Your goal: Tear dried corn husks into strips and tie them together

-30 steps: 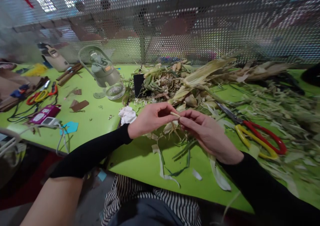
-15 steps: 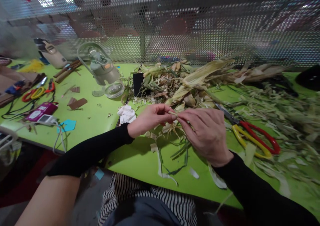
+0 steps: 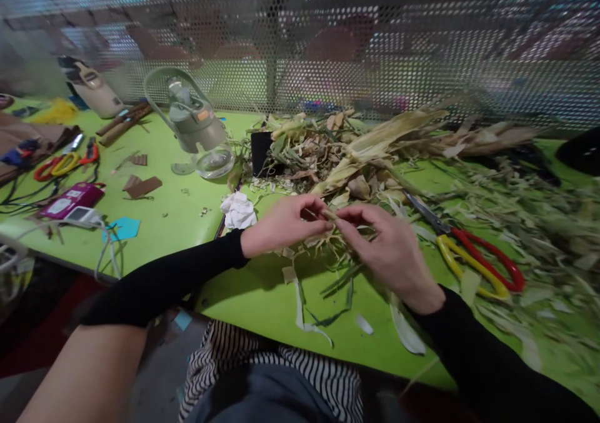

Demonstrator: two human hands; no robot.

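Observation:
Between my two hands is a thin, pale green-tan strip of corn husk [image 3: 330, 214], mostly hidden by my fingers. My left hand [image 3: 291, 223] pinches one end between thumb and fingertips. From the other side my right hand [image 3: 382, 245] pinches it too, its fingers bent. Both hands hover above the green table, just in front of a heap of dried corn husks [image 3: 375, 148]. To the right of my right hand lie scissors [image 3: 482, 257] with one red and one yellow handle. Loose husk strips [image 3: 300, 304] are scattered below my hands.
A clear-based bottle [image 3: 197, 126] and a crumpled tissue [image 3: 238, 210] stand left of the heap, near a black box-like object [image 3: 260, 153]. Farther left are a purple device [image 3: 72, 200] with cables and more scissors [image 3: 68, 163]. A perforated metal screen [image 3: 300, 54] rises behind the table.
My right hand's fingers have opened up slightly and shifted around the husk strip. My left hand stays pinched at nearly the same place. The view has tilted a little.

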